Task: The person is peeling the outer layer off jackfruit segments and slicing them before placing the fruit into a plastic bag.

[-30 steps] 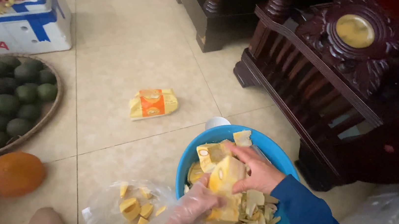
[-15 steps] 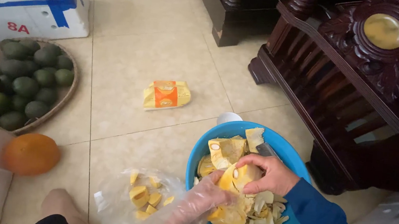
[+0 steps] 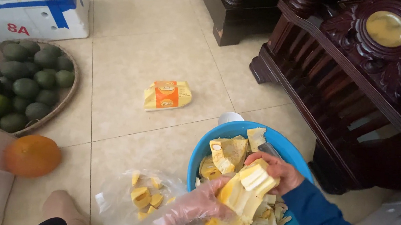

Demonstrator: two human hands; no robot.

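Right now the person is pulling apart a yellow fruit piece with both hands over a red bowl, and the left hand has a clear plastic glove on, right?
Almost. The bowl is blue, not red, as the head view shows. The rest holds: both hands grip the yellow fruit piece over it, and the left hand wears a clear plastic glove while the right hand is bare.

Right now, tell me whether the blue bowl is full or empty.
Partly full. The blue bowl holds a heap of yellow fruit pieces, with bare rim at the back. Both hands, left and right, grip one large piece above it.
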